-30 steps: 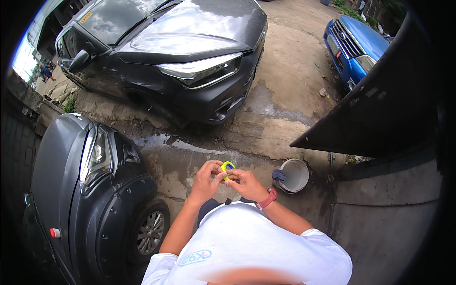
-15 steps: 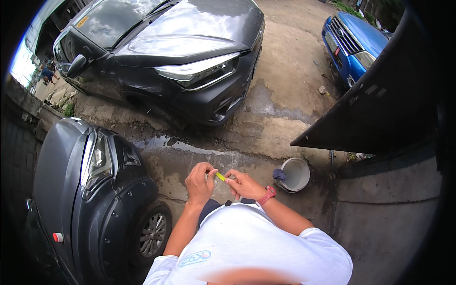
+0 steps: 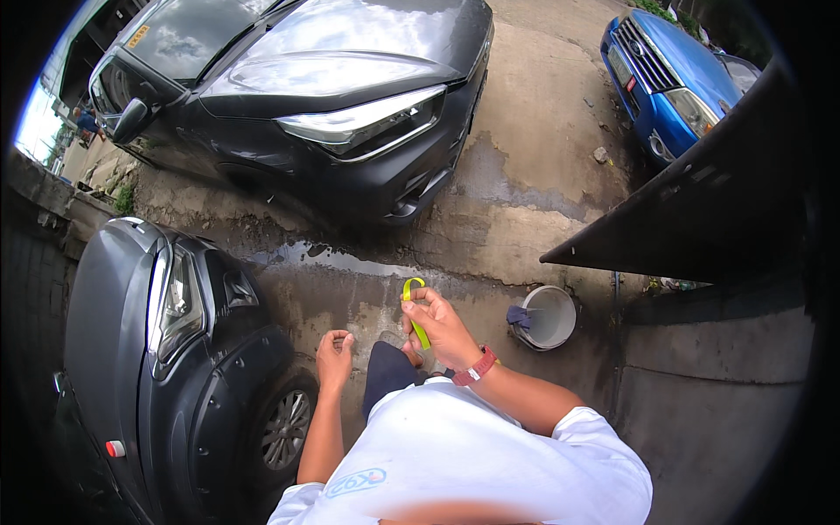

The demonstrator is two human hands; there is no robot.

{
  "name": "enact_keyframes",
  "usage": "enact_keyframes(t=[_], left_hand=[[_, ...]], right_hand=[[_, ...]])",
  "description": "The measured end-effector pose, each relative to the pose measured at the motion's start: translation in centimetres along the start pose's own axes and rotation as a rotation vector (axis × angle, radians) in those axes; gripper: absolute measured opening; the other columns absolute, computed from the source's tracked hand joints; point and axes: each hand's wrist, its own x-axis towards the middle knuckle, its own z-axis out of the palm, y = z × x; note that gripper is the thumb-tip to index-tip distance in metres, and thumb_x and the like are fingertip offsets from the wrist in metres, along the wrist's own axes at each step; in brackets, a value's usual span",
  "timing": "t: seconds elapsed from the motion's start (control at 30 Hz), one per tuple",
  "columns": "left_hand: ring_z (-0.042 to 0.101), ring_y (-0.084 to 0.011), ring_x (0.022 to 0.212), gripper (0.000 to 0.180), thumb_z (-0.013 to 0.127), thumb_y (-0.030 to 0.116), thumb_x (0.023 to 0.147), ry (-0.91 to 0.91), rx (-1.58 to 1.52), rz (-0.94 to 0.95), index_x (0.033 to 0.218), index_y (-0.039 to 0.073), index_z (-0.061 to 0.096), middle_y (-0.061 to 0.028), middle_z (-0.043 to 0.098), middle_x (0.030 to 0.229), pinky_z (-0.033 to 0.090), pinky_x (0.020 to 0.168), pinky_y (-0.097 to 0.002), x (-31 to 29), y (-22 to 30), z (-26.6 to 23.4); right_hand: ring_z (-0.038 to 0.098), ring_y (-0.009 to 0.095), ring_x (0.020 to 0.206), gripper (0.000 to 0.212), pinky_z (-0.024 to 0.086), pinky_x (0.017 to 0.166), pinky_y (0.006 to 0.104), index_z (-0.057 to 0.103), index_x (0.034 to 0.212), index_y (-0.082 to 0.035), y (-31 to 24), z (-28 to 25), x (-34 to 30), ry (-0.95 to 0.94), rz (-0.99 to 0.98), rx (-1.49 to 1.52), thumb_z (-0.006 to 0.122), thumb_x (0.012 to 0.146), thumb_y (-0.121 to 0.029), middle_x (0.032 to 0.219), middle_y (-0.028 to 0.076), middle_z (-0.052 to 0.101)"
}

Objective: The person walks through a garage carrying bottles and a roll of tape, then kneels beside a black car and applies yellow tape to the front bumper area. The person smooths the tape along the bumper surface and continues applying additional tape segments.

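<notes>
The right hand (image 3: pixel 444 325) is raised in front of the torso and closed around a thin yellow-green strip (image 3: pixel 415 308), gripping it between thumb and fingers. The upper end of the strip forms a small loop above the fingers, and the lower end hangs down across the palm side of the hand. A red wristband (image 3: pixel 475 367) sits on the right wrist. The left hand (image 3: pixel 333 353) is lowered, well apart from the strip, with the fingers curled loosely inward and nothing in its grasp. The person wears a white short-sleeved shirt (image 3: pixel 455 464) and dark trousers (image 3: pixel 388 371), and stands on a wet, stained concrete floor (image 3: pixel 525 192). A round grey plastic bucket (image 3: pixel 549 316) stands on the floor just to the right of the right hand, with a dark blue cloth (image 3: pixel 517 314) draped over its left rim. A dark grey car (image 3: pixel 149 350) is parked close at the left, its front wheel (image 3: pixel 286 429) near the left forearm. A second dark grey car (image 3: pixel 332 96) stands ahead, and a blue car (image 3: pixel 669 83) is parked at the upper right. A dark slanted panel (image 3: pixel 691 219) crosses the right side of the view.
</notes>
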Motion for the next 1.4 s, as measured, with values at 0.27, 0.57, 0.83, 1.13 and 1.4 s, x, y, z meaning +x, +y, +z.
enact_keyframes(t=[0.27, 0.57, 0.83, 1.13, 1.4], left_hand=[[0.076, -0.0315, 0.112, 0.039, 0.082, 0.029, 0.102, -0.561, 0.192, -0.169, 0.130, 0.004, 0.072, -0.0182, 0.074, 0.124, 0.059, 0.100, -0.0449, 2.0, -7.7, 6.0], [0.071, -0.0369, 0.129, 0.042, 0.078, 0.042, 0.104, -0.802, 0.582, -0.045, 0.135, 0.013, 0.074, -0.0178, 0.072, 0.139, 0.055, 0.111, -0.0504, 7.8, -5.6, 6.9], [0.079, -0.0361, 0.111, 0.024, 0.090, 0.032, 0.093, -0.937, 0.629, -0.131, 0.096, 0.009, 0.083, -0.0141, 0.083, 0.111, 0.061, 0.099, -0.0483, 12.0, -7.9, 8.0], [0.077, -0.0316, 0.113, 0.030, 0.089, 0.032, 0.096, -1.266, 0.338, -0.138, 0.110, 0.007, 0.084, -0.0187, 0.080, 0.123, 0.060, 0.101, -0.0441, 15.5, -2.3, 9.3], [0.071, -0.0168, 0.118, 0.054, 0.089, 0.019, 0.100, -0.638, -0.682, -0.495, 0.148, 0.004, 0.068, -0.0158, 0.072, 0.135, 0.060, 0.100, -0.0343, 21.6, 9.5, 19.7]], right_hand=[[0.062, 0.023, 0.081, 0.088, 0.052, 0.075, 0.0369, 0.026, 0.160, 0.004, -11.8, 24.5, 0.9, -0.787, -0.434, 0.101, 0.079, 0.100, -0.034, 0.102, 0.013, 0.059], [0.067, 0.025, 0.079, 0.102, 0.056, 0.075, 0.0367, 0.024, 0.166, 0.004, -12.0, 20.5, 9.5, -0.668, -0.391, 0.062, 0.087, 0.093, -0.029, 0.104, 0.016, 0.061], [0.076, 0.022, 0.087, 0.038, 0.058, 0.084, 0.0377, 0.057, 0.146, 0.001, -5.1, -1.4, 16.8, 0.062, 0.099, -0.823, 0.058, 0.115, -0.023, 0.098, 0.012, 0.079], [0.073, 0.024, 0.075, 0.056, 0.058, 0.076, 0.0406, 0.051, 0.160, 0.000, -3.2, -15.1, 17.1, 0.068, 0.318, -0.939, 0.062, 0.108, -0.020, 0.085, 0.010, 0.078], [0.076, 0.044, 0.086, 0.074, 0.057, 0.081, 0.0535, 0.039, 0.169, 0.005, -1.8, -20.7, 22.6, -0.025, 0.233, -0.956, 0.064, 0.103, -0.018, 0.087, 0.022, 0.077]])
